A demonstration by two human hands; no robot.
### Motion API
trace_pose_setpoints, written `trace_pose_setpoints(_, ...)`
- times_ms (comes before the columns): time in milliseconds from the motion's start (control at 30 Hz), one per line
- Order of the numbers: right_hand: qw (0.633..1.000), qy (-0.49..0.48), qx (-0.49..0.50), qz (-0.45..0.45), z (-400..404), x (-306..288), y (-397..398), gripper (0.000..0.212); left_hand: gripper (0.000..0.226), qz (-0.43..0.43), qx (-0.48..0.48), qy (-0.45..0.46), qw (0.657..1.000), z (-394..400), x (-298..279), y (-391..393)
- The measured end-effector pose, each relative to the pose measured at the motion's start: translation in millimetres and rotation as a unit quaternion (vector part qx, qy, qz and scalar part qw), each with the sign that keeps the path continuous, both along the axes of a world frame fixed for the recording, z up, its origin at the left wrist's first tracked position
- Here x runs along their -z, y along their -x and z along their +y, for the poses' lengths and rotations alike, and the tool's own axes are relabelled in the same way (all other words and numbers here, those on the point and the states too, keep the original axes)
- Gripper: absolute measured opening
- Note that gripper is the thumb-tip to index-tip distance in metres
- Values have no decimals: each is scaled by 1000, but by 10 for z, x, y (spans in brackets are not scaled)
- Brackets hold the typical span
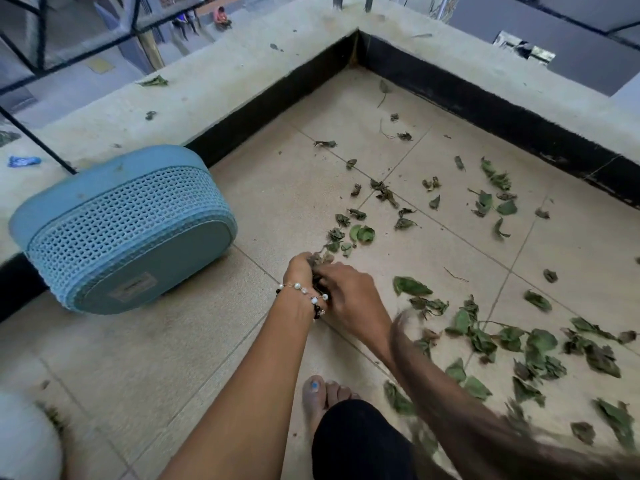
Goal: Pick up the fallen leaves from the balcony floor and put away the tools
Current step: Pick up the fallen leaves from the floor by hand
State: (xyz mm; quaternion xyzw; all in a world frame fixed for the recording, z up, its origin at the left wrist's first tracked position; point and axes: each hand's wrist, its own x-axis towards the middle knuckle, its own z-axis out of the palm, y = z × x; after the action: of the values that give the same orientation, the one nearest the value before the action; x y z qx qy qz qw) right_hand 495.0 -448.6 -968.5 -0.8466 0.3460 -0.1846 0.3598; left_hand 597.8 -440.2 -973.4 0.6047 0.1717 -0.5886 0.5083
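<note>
Head view looks down on a tiled balcony floor (166, 344) hemmed by a low concrete ledge (242, 74) that turns a corner at the top. Both hands meet low over the tiles near the middle: the left hand (300, 270), a beaded bracelet (304, 292) at its wrist, has its fingers curled round a clump of dry leaves (320, 258), and the right hand (349, 296) pinches into the same clump from beside it. Loose fallen leaves (485, 327) lie scattered over the floor, mostly to the right and ahead of the hands. A blue perforated basket (121, 230) lies tipped on its side at left, against the ledge. A bare foot (323, 396) stands just below the hands.
</note>
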Motion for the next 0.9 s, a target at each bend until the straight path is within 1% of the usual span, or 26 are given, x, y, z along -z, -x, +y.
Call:
trace_pose_setpoints(67, 992, 40, -92, 81, 16, 104, -19, 41, 41, 7, -2, -1, 1000, 23, 59, -51)
trace_pose_setpoints(100, 986, 59, -112, 107, 15, 151, -17, 46, 38, 20, -26, 7, 999, 23, 63, -72)
trace_pose_setpoints(133, 982, 82, -117, 122, 14, 167, -11, 50, 35, 27, -31, 25, 999, 35, 49, -80)
trace_pose_setpoints(167, 978, 108, -122, 130, -9, 167, -7, 51, 35, 8, -40, 22, 999, 64, 14, -85)
trace_pose_setpoints(233, 974, 136, -138, 122, -97, 106, -10, 47, 34, 6, -42, -5, 999, 53, 24, -122)
trace_pose_setpoints(267, 978, 113, -138, 106, -155, 65, -15, 44, 30, 0, -50, -19, 999, 34, 29, -130)
trace_pose_setpoints(333, 993, 22, -109, 34, -271, 1, -28, 34, 26, -17, -69, -30, 997, -38, 87, -139)
trace_pose_setpoints(400, 997, -15, -62, -38, -352, -67, -43, 27, 26, -29, -73, -34, 996, -56, 73, -160)
trace_pose_setpoints(467, 994, -63, -27, -90, -413, -143, -84, 22, 31, -33, -65, -25, 997, -56, 104, -191)
trace_pose_setpoints(533, 986, -111, 33, -116, -523, -185, -122, 17, 36, -23, -61, -8, 998, -89, 108, -224)
trace_pose_setpoints(567, 985, -115, 71, -105, -611, -168, -126, 17, 37, -22, -70, -3, 997, -117, 118, -248)
trace_pose_setpoints(600, 987, -103, 107, -69, -727, -117, -123, 20, 38, -23, -77, -1, 997, -139, 128, -276)
trace_pose_setpoints(633, 988, -80, 128, -8, -853, -55, -110, 27, 39, -26, -84, -1, 996, -160, 115, -299)
trace_pose_setpoints(667, 988, -62, 128, 64, -974, 9, -98, 36, 39, -35, -89, -5, 995, -183, 119, -322)
trace_pose_setpoints(733, 976, -66, 88, 189, -1145, 87, -95, 56, 38, -53, -107, -15, 993, -225, 147, -368)
trace_pose_setpoints(767, 969, -78, 62, 226, -1192, 116, -118, 65, 37, -58, -117, -20, 991, -240, 135, -389)
trace_pose_setpoints(833, 961, -82, 17, 265, -1194, 161, -200, 80, 34, -66, -127, -27, 989, -254, 140, -430)
trace_pose_setpoints(900, 952, -41, -16, 302, -1107, 224, -307, 88, 33, -72, -139, -35, 987, -248, 142, -453)
